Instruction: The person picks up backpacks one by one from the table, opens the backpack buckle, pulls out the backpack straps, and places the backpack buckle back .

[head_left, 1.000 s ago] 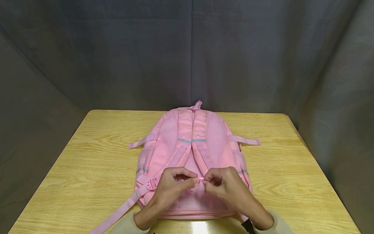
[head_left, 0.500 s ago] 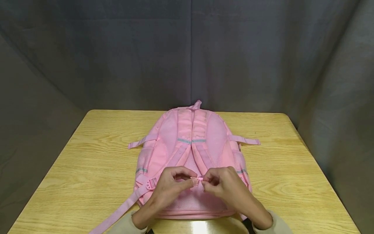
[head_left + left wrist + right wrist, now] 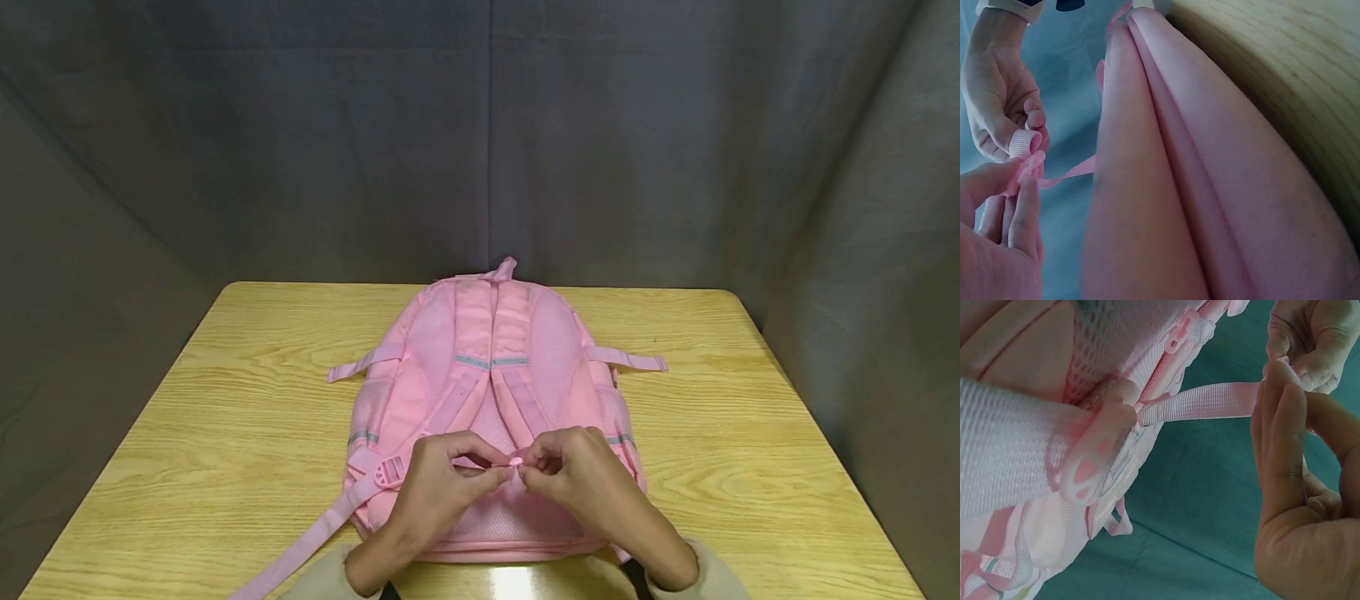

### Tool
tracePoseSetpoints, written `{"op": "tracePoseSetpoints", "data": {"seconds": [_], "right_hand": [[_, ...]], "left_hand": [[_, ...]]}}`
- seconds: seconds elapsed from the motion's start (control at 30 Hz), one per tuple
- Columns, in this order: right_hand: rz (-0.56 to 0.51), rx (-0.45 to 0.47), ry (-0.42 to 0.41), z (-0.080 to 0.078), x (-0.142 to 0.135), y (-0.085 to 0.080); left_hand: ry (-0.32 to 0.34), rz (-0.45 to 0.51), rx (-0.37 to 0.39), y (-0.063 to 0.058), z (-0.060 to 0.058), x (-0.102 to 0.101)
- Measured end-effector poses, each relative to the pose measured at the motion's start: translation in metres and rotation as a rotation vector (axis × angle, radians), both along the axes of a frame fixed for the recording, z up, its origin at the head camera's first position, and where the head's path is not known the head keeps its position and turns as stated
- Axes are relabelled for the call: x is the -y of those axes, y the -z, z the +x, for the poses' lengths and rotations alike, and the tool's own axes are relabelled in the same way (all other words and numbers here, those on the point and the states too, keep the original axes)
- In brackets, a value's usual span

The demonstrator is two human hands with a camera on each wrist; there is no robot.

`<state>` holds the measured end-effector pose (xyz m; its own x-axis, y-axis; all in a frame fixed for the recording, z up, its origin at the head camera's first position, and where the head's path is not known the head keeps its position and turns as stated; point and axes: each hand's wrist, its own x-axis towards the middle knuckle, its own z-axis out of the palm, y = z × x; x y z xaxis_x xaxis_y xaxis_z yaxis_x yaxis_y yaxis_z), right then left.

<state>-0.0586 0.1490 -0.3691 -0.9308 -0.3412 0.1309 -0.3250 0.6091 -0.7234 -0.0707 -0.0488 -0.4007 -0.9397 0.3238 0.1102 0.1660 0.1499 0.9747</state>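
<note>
A pink backpack (image 3: 431, 400) lies on the table with its shoulder straps facing up. Over its lower middle my two hands meet almost fingertip to fingertip. With thumb and fingers, my left hand (image 3: 442, 483) pinches a small pink plastic buckle (image 3: 1027, 170). My right hand (image 3: 581, 475) pinches a folded end of pink webbing (image 3: 1022, 144) right beside the buckle. In the right wrist view, a pink webbing strap (image 3: 1210, 401) runs from the backpack to the hands, its far end hidden behind the fingers.
A strap adjuster (image 3: 390, 472) sits at the backpack's left, with a long loose strap (image 3: 307, 537) trailing to the table's front edge. Short side straps (image 3: 630, 359) stick out on both sides. Behind the wooden table (image 3: 750, 458) hangs a dark grey curtain (image 3: 480, 150).
My left fingertips have shifted slightly right, closer to the right hand, and now cover more of the pink buckle. The right hand and the backpack stay nearly in place.
</note>
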Motion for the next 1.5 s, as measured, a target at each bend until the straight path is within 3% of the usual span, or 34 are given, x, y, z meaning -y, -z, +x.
{"op": "tracePoseSetpoints", "data": {"seconds": [0.33, 0.57, 0.8, 1.5], "right_hand": [[-0.002, -0.039, -0.001, 0.001, 0.003, 0.004], [-0.059, -0.156, -0.032, 0.001, 0.003, 0.009], [-0.094, -0.2, -0.032, 0.003, 0.004, 0.01], [-0.152, -0.419, -0.018, 0.005, 0.009, 0.014]], "left_hand": [[-0.021, 0.024, 0.007, 0.002, -0.001, 0.001], [-0.021, 0.029, 0.057, 0.005, -0.005, 0.003], [-0.034, 0.067, 0.127, 0.003, -0.006, 0.004], [-0.056, 0.171, 0.217, 0.0, -0.007, 0.004]]}}
